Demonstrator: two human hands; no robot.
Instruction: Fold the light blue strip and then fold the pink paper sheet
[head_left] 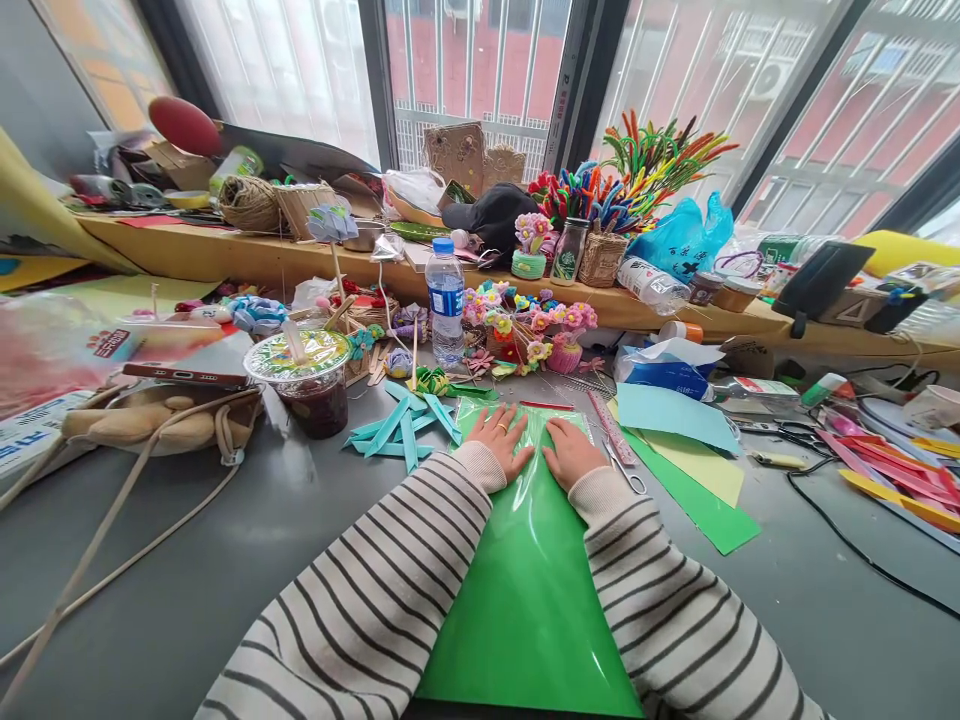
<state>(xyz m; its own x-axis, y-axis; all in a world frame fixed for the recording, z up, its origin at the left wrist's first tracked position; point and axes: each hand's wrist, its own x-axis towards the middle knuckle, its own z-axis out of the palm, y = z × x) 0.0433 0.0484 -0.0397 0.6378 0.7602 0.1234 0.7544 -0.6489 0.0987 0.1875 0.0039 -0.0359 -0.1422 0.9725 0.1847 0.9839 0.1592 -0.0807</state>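
Both hands lay flat and open, gripping nothing: the left hand point(501, 439), with a ring on one finger, and the right hand point(571, 452) pressed palm-down side by side on the far end of a glossy green sheet point(529, 590), fingers spread and pointing away from the person. The two hands were close together without touching, and striped cream-and-dark knitted sleeves covered both forearms to the wrists. The sheet was a smooth, shiny rectangle that caught the window light in pale streaks; its long axis ran straight away from the person, from the near edge of the grey table point(247, 540) towards the window, and it lay flat in the middle of the table directly in front of the body. Just right of the right hand lay a pair of scissors point(624, 468) and a pink ruler point(611, 428), and beyond them overlapping flat sheets of light blue, yellow and green paper point(686, 470). To the left of the left hand lay a loose scatter of teal paper strips point(401, 425), narrow and pointed. Farther left stood a clear plastic cup point(307, 385) with a printed lid and dark contents, and behind the sheet stood a clear water bottle point(447, 300) with a blue cap beside small pastel craft flowers point(525, 320). Fuzzy bright pipe cleaners point(637, 165) fanned out on the wooden sill.
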